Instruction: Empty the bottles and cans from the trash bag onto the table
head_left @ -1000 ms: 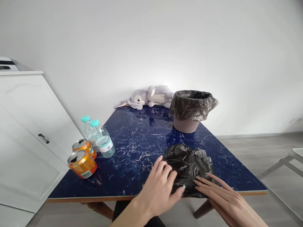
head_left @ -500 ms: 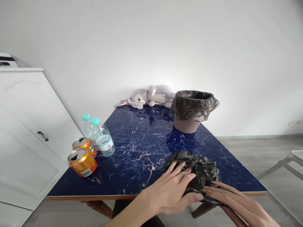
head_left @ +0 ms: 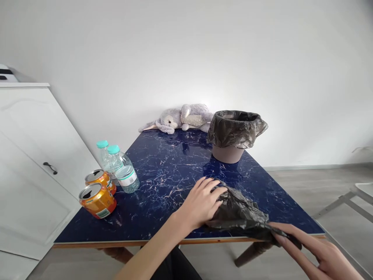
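Observation:
A crumpled black plastic bag is stretched along the near right part of the blue marble-patterned table, its right end hanging past the front edge. My left hand bends its fingers over the bag's left end and holds it against the tabletop; the fingertips are partly hidden. At the other end my right hand pinches the gathered plastic between thumb and fingers, just off the table's front edge.
Behind the bag stands a trash bin lined with a black bag. A plush rabbit lies by the wall. Two orange cans and two water bottles stand at the left, near a white cabinet.
My right hand has moved right, drawing the bag out lengthwise. The left hand has shifted slightly left and up, from lying over the bag to gripping its left end.

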`<state>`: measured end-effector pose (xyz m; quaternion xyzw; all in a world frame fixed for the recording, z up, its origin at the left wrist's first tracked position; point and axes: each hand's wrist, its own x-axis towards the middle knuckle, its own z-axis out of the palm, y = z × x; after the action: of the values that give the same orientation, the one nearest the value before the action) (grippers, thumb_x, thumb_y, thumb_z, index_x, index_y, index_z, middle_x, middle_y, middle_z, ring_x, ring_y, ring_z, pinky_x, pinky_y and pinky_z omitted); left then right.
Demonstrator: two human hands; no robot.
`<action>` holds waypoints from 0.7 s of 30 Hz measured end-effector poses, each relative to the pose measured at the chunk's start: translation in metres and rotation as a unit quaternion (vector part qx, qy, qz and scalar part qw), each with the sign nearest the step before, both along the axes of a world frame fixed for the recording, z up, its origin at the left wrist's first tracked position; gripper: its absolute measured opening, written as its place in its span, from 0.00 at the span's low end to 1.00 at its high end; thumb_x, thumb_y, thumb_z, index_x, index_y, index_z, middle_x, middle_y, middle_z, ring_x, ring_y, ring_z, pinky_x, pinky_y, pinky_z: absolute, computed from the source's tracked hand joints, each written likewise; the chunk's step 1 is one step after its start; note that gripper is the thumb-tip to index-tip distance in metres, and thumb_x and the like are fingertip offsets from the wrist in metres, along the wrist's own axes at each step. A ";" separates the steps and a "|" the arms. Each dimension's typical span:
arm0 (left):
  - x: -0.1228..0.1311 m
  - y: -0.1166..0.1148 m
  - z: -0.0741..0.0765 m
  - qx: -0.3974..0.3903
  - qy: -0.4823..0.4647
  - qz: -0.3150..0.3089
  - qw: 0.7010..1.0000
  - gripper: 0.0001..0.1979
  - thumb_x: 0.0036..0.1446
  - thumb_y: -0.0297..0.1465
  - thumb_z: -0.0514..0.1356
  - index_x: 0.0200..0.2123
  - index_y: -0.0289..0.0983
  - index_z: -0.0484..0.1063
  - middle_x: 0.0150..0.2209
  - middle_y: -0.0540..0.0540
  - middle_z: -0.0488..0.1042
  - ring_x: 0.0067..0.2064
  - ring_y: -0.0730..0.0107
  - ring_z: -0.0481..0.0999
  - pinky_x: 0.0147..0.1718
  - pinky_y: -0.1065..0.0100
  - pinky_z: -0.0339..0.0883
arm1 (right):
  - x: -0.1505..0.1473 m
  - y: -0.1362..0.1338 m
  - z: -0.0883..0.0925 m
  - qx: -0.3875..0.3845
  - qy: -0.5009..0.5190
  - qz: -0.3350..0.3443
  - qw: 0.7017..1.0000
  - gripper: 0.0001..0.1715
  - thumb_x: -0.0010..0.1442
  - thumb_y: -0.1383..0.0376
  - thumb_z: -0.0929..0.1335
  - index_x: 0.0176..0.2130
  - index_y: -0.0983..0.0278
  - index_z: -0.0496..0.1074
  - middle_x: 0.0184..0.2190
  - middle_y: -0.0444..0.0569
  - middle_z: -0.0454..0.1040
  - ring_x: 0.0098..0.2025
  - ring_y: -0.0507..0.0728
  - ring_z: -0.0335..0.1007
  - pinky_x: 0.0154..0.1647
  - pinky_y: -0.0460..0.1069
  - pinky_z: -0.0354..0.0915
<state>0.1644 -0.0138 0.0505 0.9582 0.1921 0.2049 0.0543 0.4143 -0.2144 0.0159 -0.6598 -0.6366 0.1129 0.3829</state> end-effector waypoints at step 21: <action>0.016 -0.040 -0.007 -0.008 0.098 -0.055 0.994 0.35 0.78 0.50 0.40 0.76 0.35 0.55 0.77 0.39 0.57 0.78 0.48 0.54 0.75 0.49 0.52 | 0.011 0.080 -0.022 -0.123 0.059 -0.073 0.988 0.27 0.69 0.44 0.62 0.49 0.57 0.79 0.48 0.49 0.85 0.50 0.66 0.83 0.47 0.55 0.76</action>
<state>0.1803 -0.0536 0.0434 0.9824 0.1448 0.1048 0.0540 0.4256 -0.1345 -0.0057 -0.7388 -0.5441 0.2007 0.3432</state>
